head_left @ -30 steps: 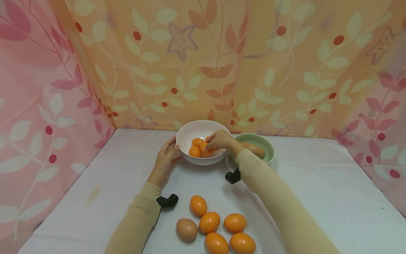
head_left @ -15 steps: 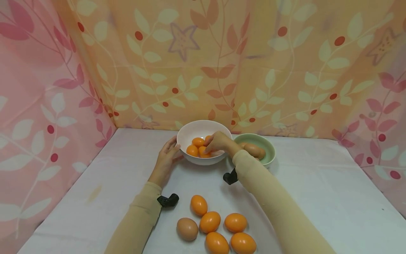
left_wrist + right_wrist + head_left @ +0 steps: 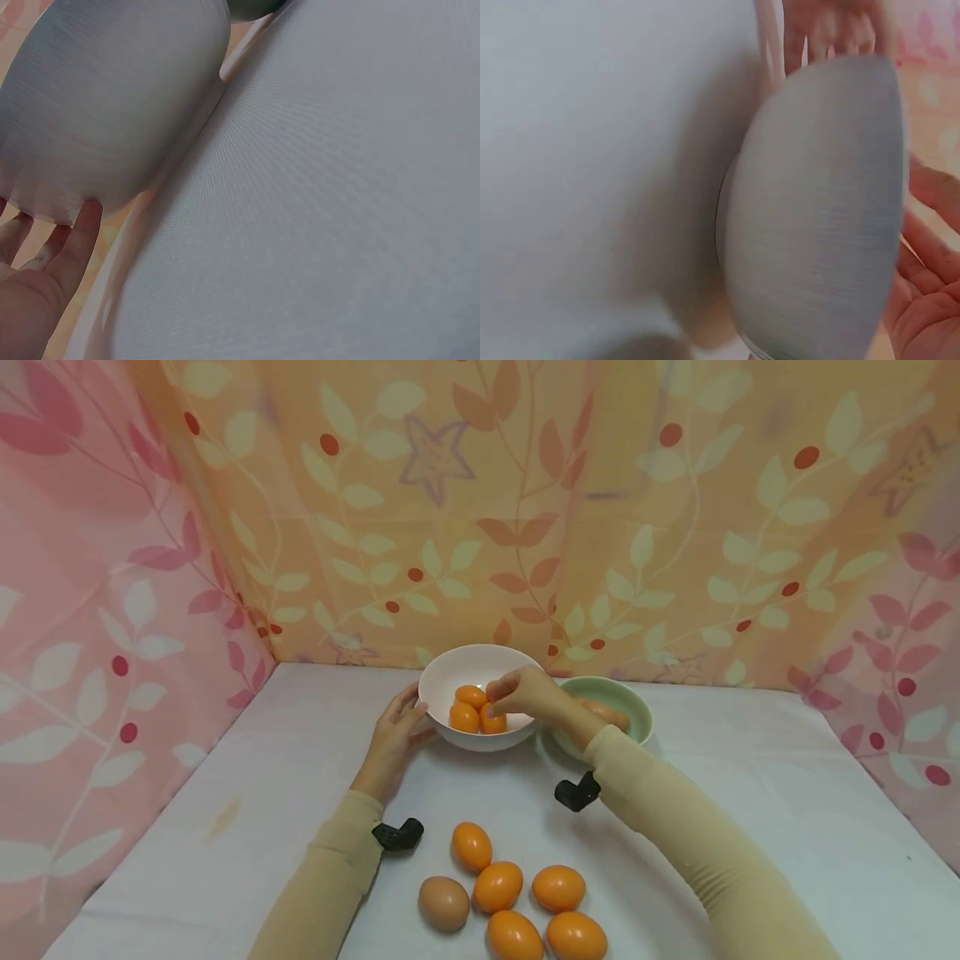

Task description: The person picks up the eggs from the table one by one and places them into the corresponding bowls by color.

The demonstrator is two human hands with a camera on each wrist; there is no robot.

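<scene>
- white bowl sits upright, mouth up, near the middle of the table's back edge
- orange eggs bunched inside: the back one lies lengthwise left-right, the front two look almost round from here, so axis is hard to call
- smooth and kinda shiny
- left hand grips the bowl's left side, thumb at the rim
- right hand reaches over the right rim; can't tell if it's holding an egg
- white cloth top, leafy pink and yellow fabric all round
</scene>
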